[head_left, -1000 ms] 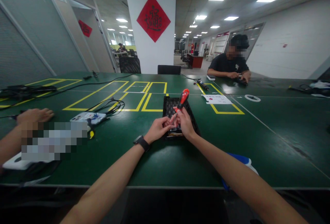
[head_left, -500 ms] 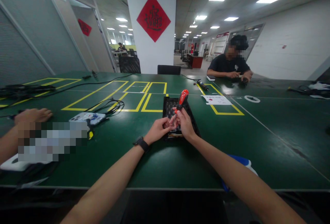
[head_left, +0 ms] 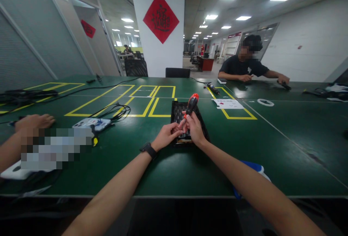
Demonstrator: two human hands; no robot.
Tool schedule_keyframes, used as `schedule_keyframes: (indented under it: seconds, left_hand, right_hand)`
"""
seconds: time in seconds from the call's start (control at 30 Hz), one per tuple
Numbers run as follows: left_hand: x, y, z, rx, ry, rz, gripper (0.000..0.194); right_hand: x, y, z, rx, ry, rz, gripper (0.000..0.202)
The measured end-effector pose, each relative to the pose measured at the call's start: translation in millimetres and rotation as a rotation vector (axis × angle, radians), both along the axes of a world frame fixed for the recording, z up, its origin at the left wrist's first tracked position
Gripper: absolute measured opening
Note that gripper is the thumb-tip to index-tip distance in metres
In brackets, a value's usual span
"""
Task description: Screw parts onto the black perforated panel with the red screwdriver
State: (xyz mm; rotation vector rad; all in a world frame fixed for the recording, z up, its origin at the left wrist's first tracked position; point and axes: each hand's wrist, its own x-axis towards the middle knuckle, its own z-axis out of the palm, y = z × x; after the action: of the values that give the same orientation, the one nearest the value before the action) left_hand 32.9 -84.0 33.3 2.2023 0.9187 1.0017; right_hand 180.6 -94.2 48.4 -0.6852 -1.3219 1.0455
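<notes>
A red and black screwdriver [head_left: 192, 103] stands tilted above a black tray [head_left: 202, 129], its handle up and its shaft pointing down to the left. My right hand [head_left: 195, 129] is closed around the lower part of the screwdriver. From the left, my left hand [head_left: 166, 135], with a black watch on the wrist, has its thumb and fingers pinched together near the screwdriver's tip. Whatever sits between those fingertips is too small to make out. Both hands are over the tray, which lies on the green table [head_left: 179, 174].
Another person's hand [head_left: 35, 121] rests at the left, near a phone [head_left: 91, 123] and black cables [head_left: 122, 111]. A paper sheet [head_left: 228, 104] and tape roll [head_left: 265, 102] lie right. A blue and white object [head_left: 254, 167] is beside my right forearm. A person sits at the far right.
The person at the far right has stretched an arm out to the right with a dark object. My hands and the screwdriver have barely moved.
</notes>
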Motion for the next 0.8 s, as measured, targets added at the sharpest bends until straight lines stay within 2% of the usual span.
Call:
schedule_keyframes:
  seconds: [0.1, 0.37, 0.63, 0.8]
  left_hand:
    - [0.3, 1.3, -1.8, 0.007, -0.002, 0.026, 0.028]
    - [-1.7, 4.0, -4.2, 0.02, 0.031, -0.029, 0.03]
    - [-0.2, 0.2, -0.3, -0.013, -0.032, -0.02, 0.028]
    - [0.6, 1.3, -1.4, -0.033, -0.042, -0.011, 0.028]
  right_hand:
    - [-0.8, -0.7, -1.3, 0.017, -0.003, -0.001, 0.031]
    - [0.0, -1.4, -0.4, -0.006, 0.007, 0.03, 0.031]
    - [0.7, -1.8, -0.9, 0.014, 0.013, -0.077, 0.031]
    - [0.8, -2.4, -1.0, 0.014, 0.004, -0.073, 0.03]
